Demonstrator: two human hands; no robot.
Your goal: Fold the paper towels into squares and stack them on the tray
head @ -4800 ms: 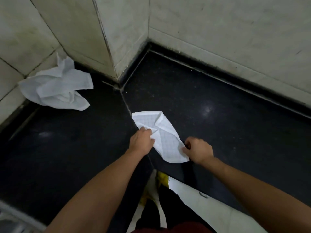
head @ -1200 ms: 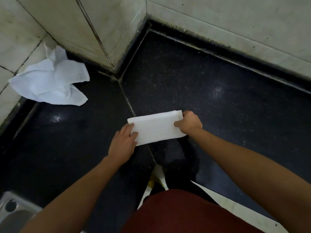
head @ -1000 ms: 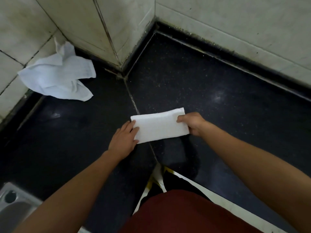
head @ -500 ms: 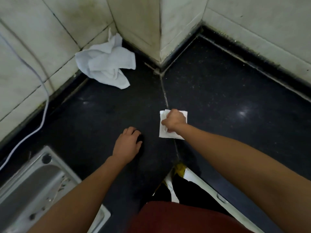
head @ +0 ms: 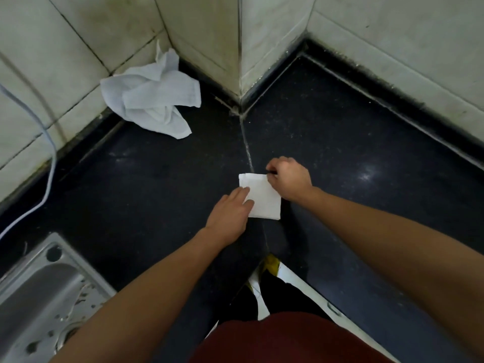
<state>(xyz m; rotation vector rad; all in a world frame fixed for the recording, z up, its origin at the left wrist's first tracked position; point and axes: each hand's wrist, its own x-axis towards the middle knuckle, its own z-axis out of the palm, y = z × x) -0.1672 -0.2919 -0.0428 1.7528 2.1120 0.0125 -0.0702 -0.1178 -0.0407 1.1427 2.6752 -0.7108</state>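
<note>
A white paper towel [head: 263,199], folded into a small square, lies flat on the black countertop [head: 157,184]. My left hand [head: 231,212] rests with straight fingers on its left edge. My right hand [head: 289,180] is curled at the towel's upper right corner and appears to pinch it. A heap of crumpled white paper towels [head: 150,99] lies at the back left against the tiled wall. No tray is in view.
A steel sink [head: 34,292] sits at the bottom left. A white cable [head: 49,179] hangs down the left wall onto the counter. Tiled walls form a protruding corner [head: 239,61] at the back. The counter's front edge [head: 309,289] runs below my arms.
The long folded strip has been folded over into a small square. My left hand, off the towel half a second ago, now lies on its left edge; my right hand shifted to the upper right corner.
</note>
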